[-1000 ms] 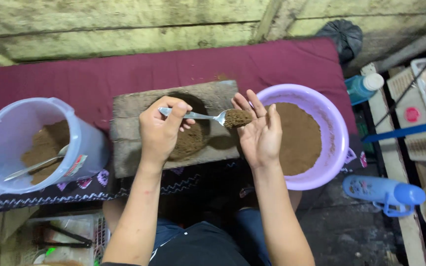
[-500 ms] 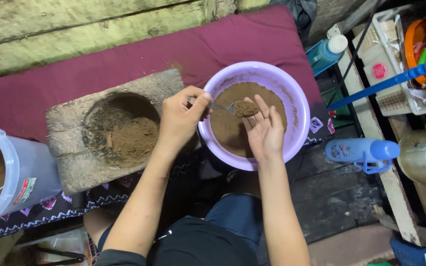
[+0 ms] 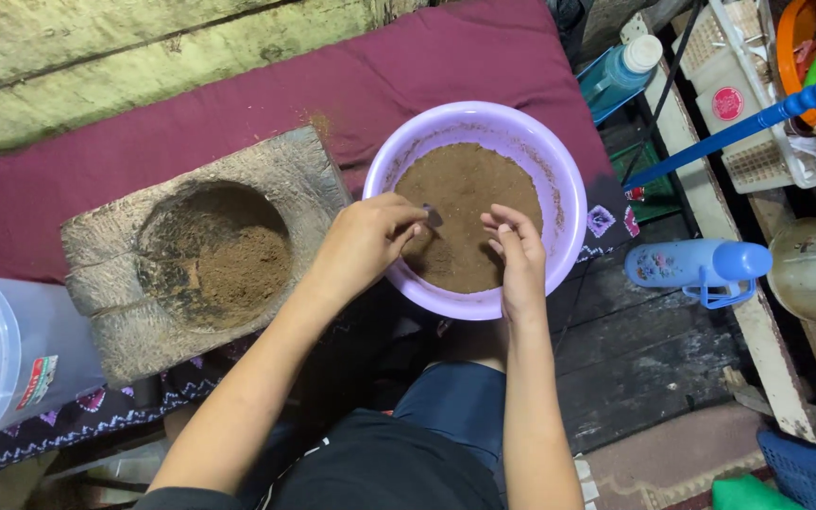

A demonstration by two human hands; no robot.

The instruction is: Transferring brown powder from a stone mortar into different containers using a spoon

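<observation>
A maroon cloth (image 3: 238,123) over rough planks, and we're crouched above it. Our left hand (image 3: 363,247) pinches a spoon (image 3: 433,217), fingers closed tight on its handle, tip down in the brown powder (image 3: 469,212). Our right hand (image 3: 521,260) hovers beside it, fingers loosely curled, holding nothing. Both sit inside the purple bowl (image 3: 559,170), which overhangs the cloth's near edge: press on that rim and it could tip powder onto our lap. The stone mortar (image 3: 200,255) sits close left, a blue flask (image 3: 696,266) lies right.
</observation>
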